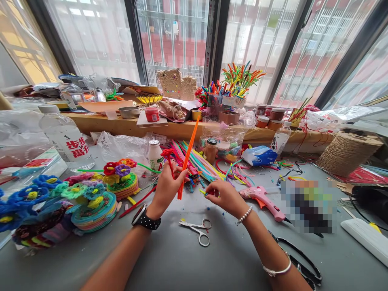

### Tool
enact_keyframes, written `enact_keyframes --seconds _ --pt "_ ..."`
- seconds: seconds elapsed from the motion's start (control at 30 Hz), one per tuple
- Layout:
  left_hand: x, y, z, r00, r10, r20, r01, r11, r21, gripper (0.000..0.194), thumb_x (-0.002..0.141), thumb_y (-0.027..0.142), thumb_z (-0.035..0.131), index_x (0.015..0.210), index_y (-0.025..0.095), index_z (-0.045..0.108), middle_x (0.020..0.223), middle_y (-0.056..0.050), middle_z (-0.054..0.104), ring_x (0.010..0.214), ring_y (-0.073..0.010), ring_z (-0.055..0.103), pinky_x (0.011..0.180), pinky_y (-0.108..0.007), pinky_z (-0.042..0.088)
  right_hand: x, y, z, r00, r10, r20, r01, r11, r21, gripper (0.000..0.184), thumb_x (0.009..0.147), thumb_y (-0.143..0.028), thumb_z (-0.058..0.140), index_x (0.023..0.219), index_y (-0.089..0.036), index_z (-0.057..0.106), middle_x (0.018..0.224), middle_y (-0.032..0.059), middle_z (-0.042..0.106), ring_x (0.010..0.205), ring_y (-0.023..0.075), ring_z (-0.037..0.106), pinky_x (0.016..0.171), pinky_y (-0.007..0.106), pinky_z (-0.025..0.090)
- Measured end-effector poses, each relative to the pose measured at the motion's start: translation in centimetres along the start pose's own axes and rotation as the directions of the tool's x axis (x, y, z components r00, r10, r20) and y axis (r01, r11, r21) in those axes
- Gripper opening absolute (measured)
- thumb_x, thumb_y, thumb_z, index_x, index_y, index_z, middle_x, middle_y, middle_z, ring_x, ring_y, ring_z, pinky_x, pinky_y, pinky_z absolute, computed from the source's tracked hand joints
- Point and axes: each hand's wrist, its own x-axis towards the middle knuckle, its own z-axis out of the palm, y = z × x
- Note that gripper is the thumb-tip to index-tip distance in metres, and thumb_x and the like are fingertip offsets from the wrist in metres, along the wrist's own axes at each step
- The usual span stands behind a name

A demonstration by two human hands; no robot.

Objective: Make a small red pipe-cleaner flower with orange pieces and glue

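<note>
My left hand (pixel 168 186) is closed around a bunch of long orange pipe cleaners (pixel 190 150), which stand nearly upright. A red pipe-cleaner flower (pixel 167 152) rises from the same hand on its stem. To the right, my right hand (pixel 226 196) has thumb and forefinger pinched at a short yellow-green pipe-cleaner piece (pixel 203 192), mostly hidden by the fingertips. Small scissors (pixel 197 229) lie partly spread on the grey table below and between both hands. Behind them is a fan of loose coloured pipe cleaners (pixel 198 155).
Pipe-cleaner flowers and coiled baskets (pixel 93 212) sit on the left. A pink glue gun (pixel 266 202) lies right of my right hand, near black-framed glasses (pixel 303 258). Farther off stand a white bottle (pixel 155 155), a water bottle (pixel 65 139) and a twine spool (pixel 347 151).
</note>
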Motion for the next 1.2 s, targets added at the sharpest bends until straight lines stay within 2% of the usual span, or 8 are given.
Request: enact_keyframes --seconds 0.1,0.2,0.33,0.43,0.7,0.93,1.07,1.2 --pt "0.0 -0.1 0.0 1.0 0.003 0.0 -0.003 1.0 -0.012 0.032 0.065 0.028 0.057 0.067 0.022 0.025 0.064 0.006 0.053 0.05 -0.0145 0.062 0.05 -0.027 0.051 -0.3 0.3 -0.3 0.995 -0.04 0.091 0.041 0.999 -0.007 0.008 0.068 -0.018 0.06 0.075 -0.016 0.062 0.072 0.0014 0.058 0.067 0.0115 0.052 0.062 0.02 0.038" --pt "0.0 -0.1 0.0 1.0 0.004 0.001 -0.004 1.0 -0.01 0.033 0.065 0.028 0.057 0.067 0.022 0.025 0.063 0.006 0.053 0.05 -0.0147 0.061 0.05 -0.028 0.051 -0.5 0.2 0.1 0.987 -0.049 0.154 0.055 0.998 -0.036 0.019 0.061 -0.02 0.067 0.079 -0.016 0.062 0.077 0.0035 0.059 0.072 0.0147 0.053 0.062 0.022 0.039" --pt "0.0 -0.1 0.0 1.0 -0.003 -0.002 0.003 1.0 -0.005 0.033 0.065 0.028 0.057 0.067 0.022 0.025 0.063 0.007 0.052 0.049 -0.0145 0.061 0.05 -0.028 0.051 -0.2 -0.2 0.9 0.982 -0.024 0.189 0.041 0.996 -0.083 0.015 0.065 -0.013 0.059 0.079 -0.016 0.064 0.081 0.0053 0.06 0.071 0.0146 0.054 0.063 0.022 0.039" --pt "0.0 -0.2 0.0 1.0 -0.001 0.004 0.001 1.0 0.003 0.032 0.066 0.028 0.056 0.067 0.022 0.025 0.064 0.007 0.053 0.05 -0.0146 0.062 0.051 -0.029 0.051 0.0 -0.4 0.8 0.979 0.012 0.204 0.012 0.993 -0.114 0.016 0.066 -0.009 0.055 0.078 -0.015 0.065 0.078 0.0056 0.062 0.072 0.0151 0.055 0.064 0.022 0.038" --pt "0.0 0.1 -0.1 1.0 -0.017 -0.01 0.017 1.0 -0.005 0.031 0.065 0.029 0.057 0.067 0.022 0.026 0.063 0.008 0.052 0.05 -0.0155 0.062 0.052 -0.032 0.051 -1.6 0.1 -1.5 0.953 0.184 0.241 -0.132 0.968 -0.215 0.017 0.063 -0.008 0.056 0.075 -0.013 0.065 0.075 0.0089 0.064 0.071 0.0193 0.057 0.059 0.024 0.039" --pt "0.1 -0.1 -0.2 1.0 0.0 -0.007 0.001 0.998 0.056 0.031 0.066 0.03 0.056 0.067 0.022 0.026 0.064 0.007 0.052 0.053 -0.0159 0.062 0.051 -0.029 0.05 -1.9 -1.1 -0.6 0.921 0.261 0.289 -0.177 0.942 -0.285 0.025 0.058 0.001 0.052 0.077 -0.008 0.065 0.081 0.0171 0.063 0.078 0.0249 0.058 0.06 0.027 0.04" --pt "0.1 -0.3 -0.2 1.0 -0.001 -0.003 0.001 0.999 0.05 0.03 0.067 0.03 0.056 0.068 0.022 0.026 0.063 0.007 0.051 0.053 -0.0157 0.062 0.052 -0.029 0.05 -1.6 -1.1 -0.7 0.921 0.249 0.298 -0.172 0.95 -0.262 0.021 0.057 -0.004 0.055 0.074 -0.011 0.066 0.078 0.0121 0.064 0.076 0.0211 0.057 0.059 0.023 0.039" --pt "0.1 -0.4 -0.2 1.0 0.018 -0.008 -0.018 0.998 0.057 0.03 0.066 0.029 0.056 0.068 0.022 0.027 0.064 0.006 0.053 0.053 -0.0159 0.062 0.052 -0.03 0.05 -1.8 0.3 -2.3 0.934 0.273 0.229 -0.217 0.946 -0.242 0.021 0.06 -0.007 0.054 0.076 -0.015 0.065 0.075 0.0044 0.065 0.069 0.0137 0.057 0.057 0.018 0.037"
